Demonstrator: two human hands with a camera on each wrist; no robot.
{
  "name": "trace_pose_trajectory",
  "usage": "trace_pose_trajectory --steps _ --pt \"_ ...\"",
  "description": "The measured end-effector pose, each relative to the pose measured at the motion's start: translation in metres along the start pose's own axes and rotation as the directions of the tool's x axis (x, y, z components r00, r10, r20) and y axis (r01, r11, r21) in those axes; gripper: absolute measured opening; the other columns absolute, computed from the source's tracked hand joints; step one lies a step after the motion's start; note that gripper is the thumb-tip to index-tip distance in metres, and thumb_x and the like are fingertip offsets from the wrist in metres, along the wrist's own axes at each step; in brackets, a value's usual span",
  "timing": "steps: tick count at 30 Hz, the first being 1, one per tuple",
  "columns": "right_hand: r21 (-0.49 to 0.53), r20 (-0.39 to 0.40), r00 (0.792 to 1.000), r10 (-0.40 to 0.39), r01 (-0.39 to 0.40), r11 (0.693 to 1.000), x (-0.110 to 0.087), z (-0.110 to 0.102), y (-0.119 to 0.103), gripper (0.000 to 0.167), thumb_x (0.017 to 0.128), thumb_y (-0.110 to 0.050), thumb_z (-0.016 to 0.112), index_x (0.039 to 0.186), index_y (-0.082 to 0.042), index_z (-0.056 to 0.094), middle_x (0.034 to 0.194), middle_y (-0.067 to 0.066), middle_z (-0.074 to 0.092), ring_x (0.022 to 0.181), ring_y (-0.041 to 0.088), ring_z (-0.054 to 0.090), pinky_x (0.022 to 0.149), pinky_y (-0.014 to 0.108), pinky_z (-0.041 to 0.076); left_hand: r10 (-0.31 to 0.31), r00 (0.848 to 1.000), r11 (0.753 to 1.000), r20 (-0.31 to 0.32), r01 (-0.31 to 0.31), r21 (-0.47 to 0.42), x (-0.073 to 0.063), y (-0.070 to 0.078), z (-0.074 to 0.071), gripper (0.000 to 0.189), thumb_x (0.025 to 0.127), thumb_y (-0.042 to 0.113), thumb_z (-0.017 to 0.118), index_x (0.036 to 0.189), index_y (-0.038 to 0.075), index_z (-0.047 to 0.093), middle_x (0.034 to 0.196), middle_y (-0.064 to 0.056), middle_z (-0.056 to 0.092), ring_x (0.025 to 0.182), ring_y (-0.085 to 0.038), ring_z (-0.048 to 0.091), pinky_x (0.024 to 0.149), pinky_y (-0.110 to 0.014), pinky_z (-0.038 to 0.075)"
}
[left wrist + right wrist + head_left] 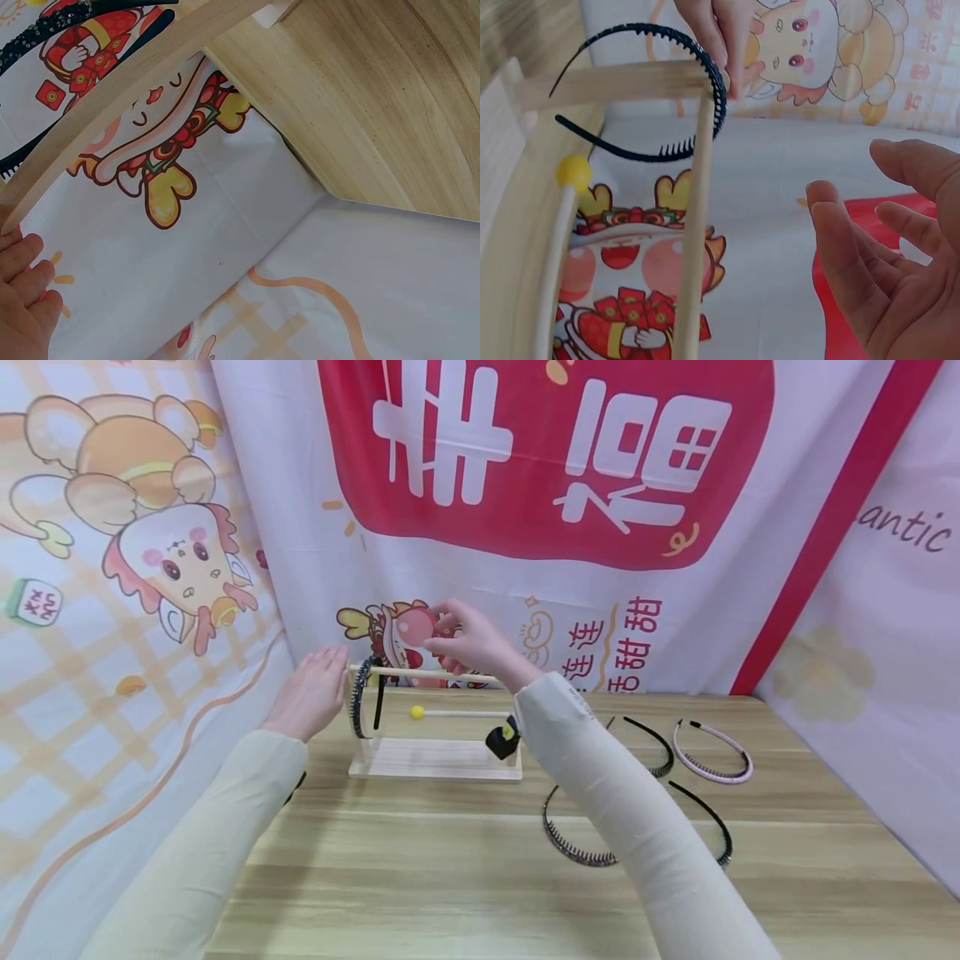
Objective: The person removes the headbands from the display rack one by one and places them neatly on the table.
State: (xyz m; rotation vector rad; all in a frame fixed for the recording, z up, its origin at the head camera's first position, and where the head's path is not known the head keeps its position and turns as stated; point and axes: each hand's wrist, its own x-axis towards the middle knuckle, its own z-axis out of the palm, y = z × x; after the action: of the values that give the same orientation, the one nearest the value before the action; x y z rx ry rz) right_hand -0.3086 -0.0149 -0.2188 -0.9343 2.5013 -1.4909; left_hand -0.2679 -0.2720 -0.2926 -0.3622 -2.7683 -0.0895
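Observation:
A small wooden rack [435,768] stands on the table, with a dark beaded toothed headband [358,702] hung over the left end of its top bar [420,673]. My left hand [311,692] is at the rack's left end, its fingers fairly straight against the top of the post [112,105]. Above the bar, my right hand [480,642] holds nothing; thumb and fingers are apart and loosely bent. The right wrist view shows this headband [656,156] looped around the bar's end by the post, with the left fingers [731,45] behind it and the right hand [900,270] apart.
Right of the rack, several headbands lie on the table [450,877], among them a pink one [720,775] and dark ones [708,810], partly behind my right sleeve. A lower rod ends in a yellow ball [417,712]. A black item [502,739] is near the right post. Printed cloth [285,485] hangs behind.

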Motion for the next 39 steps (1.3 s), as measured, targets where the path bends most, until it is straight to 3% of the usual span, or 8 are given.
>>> trace_pose_trajectory --steps 10,22,25,31,39 --pt "-0.014 0.05 0.998 -0.028 0.029 0.999 0.012 0.036 -0.001 0.049 0.086 -0.015 0.067 0.13 -0.014 0.045 0.119 0.009 0.051 0.065 0.023 0.063 0.057 0.029 0.055 -0.004 1.0 1.0 0.005 0.004 0.003 0.001 -0.001 0.001 0.049 0.101 0.018 0.029 0.139 -0.012 0.022 0.142 -0.029 0.024 0.132 -0.042 0.02 0.111 -0.047 0.008" --pt "0.034 0.119 0.992 0.043 -0.047 0.998 0.026 0.068 0.016 0.062 0.085 -0.017 0.068 0.138 -0.017 0.037 0.132 0.017 0.043 0.072 0.027 0.063 0.057 0.032 0.057 -0.001 1.0 1.0 -0.001 0.002 0.008 0.004 -0.001 0.001 0.049 0.101 0.017 0.029 0.139 -0.012 0.022 0.141 -0.03 0.026 0.131 -0.042 0.022 0.111 -0.048 0.009" --pt "0.053 0.118 0.992 0.054 -0.06 0.997 0.029 0.075 0.019 0.064 0.084 -0.016 0.069 0.139 -0.018 0.036 0.135 0.02 0.04 0.075 0.032 0.064 0.056 0.033 0.057 -0.006 1.0 1.0 0.006 0.006 0.001 0.003 -0.001 0.002 0.049 0.101 0.017 0.03 0.139 -0.012 0.022 0.142 -0.03 0.025 0.132 -0.042 0.02 0.111 -0.047 0.008" --pt "0.052 0.116 0.991 0.073 -0.08 0.995 0.032 0.087 0.02 0.063 0.085 -0.018 0.068 0.139 -0.02 0.037 0.134 0.017 0.042 0.073 0.028 0.063 0.055 0.031 0.056 -0.008 1.0 1.0 -0.006 0.008 0.009 0.002 -0.001 0.001 0.049 0.1 0.017 0.03 0.139 -0.012 0.023 0.141 -0.03 0.028 0.131 -0.042 0.023 0.11 -0.048 0.01" --pt "0.068 0.112 0.989 0.093 -0.102 0.992 0.036 0.097 0.019 0.059 0.085 -0.018 0.067 0.138 -0.021 0.04 0.133 0.017 0.043 0.083 0.03 0.063 0.055 0.029 0.056 -0.005 1.0 1.0 -0.008 0.005 0.005 0.003 -0.001 0.002 0.049 0.101 0.018 0.029 0.139 -0.011 0.023 0.142 -0.029 0.026 0.132 -0.041 0.021 0.111 -0.047 0.009"
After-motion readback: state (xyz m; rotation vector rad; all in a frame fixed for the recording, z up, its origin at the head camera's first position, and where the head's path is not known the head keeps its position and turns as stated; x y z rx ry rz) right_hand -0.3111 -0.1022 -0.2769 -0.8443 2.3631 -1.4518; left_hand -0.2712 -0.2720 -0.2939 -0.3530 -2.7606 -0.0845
